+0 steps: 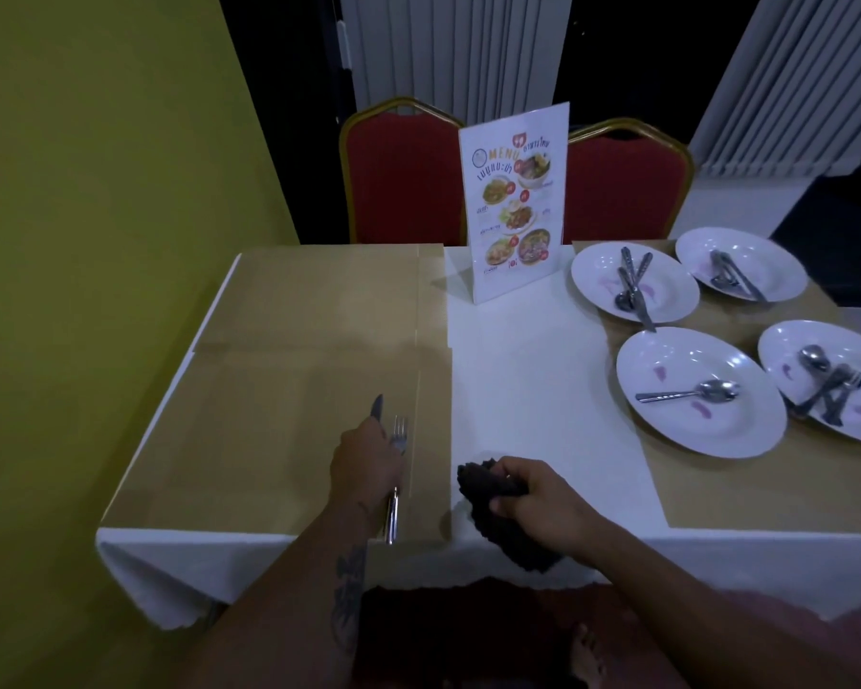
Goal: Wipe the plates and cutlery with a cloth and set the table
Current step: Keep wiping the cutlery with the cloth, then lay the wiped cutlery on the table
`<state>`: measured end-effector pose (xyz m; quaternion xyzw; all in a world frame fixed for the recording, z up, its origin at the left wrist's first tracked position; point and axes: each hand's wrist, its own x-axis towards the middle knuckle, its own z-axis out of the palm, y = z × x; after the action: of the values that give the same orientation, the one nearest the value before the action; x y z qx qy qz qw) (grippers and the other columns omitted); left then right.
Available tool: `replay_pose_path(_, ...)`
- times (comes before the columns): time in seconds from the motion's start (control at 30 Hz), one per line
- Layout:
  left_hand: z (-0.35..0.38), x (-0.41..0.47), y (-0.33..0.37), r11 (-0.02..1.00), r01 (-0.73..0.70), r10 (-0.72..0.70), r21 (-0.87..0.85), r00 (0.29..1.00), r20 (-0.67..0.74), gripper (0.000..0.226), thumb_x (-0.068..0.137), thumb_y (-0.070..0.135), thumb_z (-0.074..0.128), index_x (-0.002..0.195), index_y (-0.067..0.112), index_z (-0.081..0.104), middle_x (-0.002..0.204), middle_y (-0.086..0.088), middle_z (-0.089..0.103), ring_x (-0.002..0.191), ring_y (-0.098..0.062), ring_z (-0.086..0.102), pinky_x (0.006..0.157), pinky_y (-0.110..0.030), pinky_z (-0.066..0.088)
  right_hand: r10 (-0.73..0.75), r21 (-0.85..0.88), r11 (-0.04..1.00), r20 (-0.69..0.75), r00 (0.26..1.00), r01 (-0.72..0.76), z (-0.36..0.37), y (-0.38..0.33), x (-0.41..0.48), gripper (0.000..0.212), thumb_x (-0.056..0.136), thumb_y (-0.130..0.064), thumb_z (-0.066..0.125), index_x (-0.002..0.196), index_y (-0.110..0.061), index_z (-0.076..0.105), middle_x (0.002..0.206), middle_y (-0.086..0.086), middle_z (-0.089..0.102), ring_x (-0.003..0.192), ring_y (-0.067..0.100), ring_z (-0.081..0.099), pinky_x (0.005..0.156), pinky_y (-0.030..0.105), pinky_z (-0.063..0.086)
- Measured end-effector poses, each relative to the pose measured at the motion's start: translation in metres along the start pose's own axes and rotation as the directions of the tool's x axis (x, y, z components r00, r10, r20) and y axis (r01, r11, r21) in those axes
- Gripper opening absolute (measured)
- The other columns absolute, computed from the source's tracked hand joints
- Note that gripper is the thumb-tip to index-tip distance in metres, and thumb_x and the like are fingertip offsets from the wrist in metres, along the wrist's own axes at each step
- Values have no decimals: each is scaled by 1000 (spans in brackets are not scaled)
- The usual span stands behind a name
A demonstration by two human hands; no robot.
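Dim room, white-draped table (543, 390), with a menu stand (518, 201) at its far middle and two red chairs (403, 191) behind it. Right of the stand sit four plates (692, 425), all showing pink smears, so plate wiping looks not yet done. One plate holds a single spoon (692, 392); the other three hold small heaps of cutlery. In front and left of the stand, the left hand (366, 464) grips one knife (377, 407) and one fork (398, 432) over a tan placemat (269, 440). The first place is seemingly being laid. The right hand (543, 499) clutches the dark cloth (483, 482) in front of the stand. Most of the task remains.
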<state>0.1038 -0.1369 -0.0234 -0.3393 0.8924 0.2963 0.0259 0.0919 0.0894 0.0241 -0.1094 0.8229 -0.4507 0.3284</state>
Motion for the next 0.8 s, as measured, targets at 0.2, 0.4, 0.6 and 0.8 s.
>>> replay_pose_path(0.2,5,-14,-4,988,-98,92,118,994,59,23,87,20,60,110,16,62,112,-11,66,96,-30,65,69,-28,44,7,34,999,4,1000,-7,-1,3,-1,19,90,5,56,88,-14,62,78,5,72,65,12,71,61,27,58)
replay_pose_path(0.4,3,-13,-4,991,-96,93,91,995,33,23,88,16,61,111,15,64,113,-12,68,100,-30,65,69,-26,40,15,69,998,5,1000,-16,-4,9,-3,21,90,7,56,85,-12,61,73,5,70,62,14,70,59,30,57)
replay_pose_path(0.6,1,-8,0,990,-104,104,92,995,4,28,87,22,62,114,15,64,109,-12,69,99,-31,65,70,-27,42,46,131,990,-1,999,-45,-16,12,-5,21,92,6,56,84,-12,62,74,4,71,62,11,70,57,22,53)
replay_pose_path(0.8,6,6,35,993,-115,117,40,992,-49,14,85,26,56,95,21,64,104,-9,67,90,-32,65,78,-34,55,113,306,949,-102,988,-77,-60,15,3,17,95,-3,58,95,-17,68,97,14,74,91,30,72,79,37,56)
